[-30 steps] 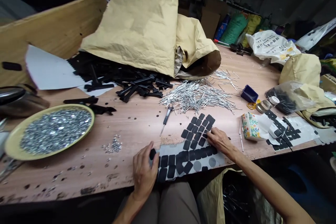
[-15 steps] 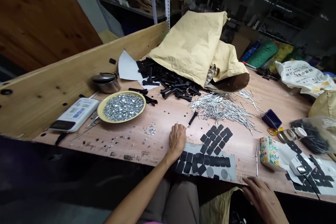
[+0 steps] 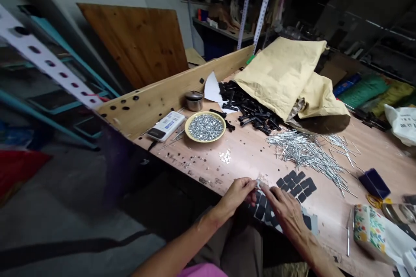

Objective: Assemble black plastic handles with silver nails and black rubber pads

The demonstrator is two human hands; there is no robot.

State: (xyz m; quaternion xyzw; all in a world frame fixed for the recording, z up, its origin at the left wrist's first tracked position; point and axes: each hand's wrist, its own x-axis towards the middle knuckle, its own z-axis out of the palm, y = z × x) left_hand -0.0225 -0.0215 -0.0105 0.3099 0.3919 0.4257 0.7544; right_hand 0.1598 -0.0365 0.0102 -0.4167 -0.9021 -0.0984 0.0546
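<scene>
The left hand has thumb and fingertips pressed together at the near-side grey sheet's upper-left corner; I cannot tell what is pinched. The right hand meets it there, fingers stretched over the sheet, its grip unclear. Just beyond lie rows of black pads. Farther off are loose metal bits, a heap of metal rods, a yellow bowl and a paper sack.
</scene>
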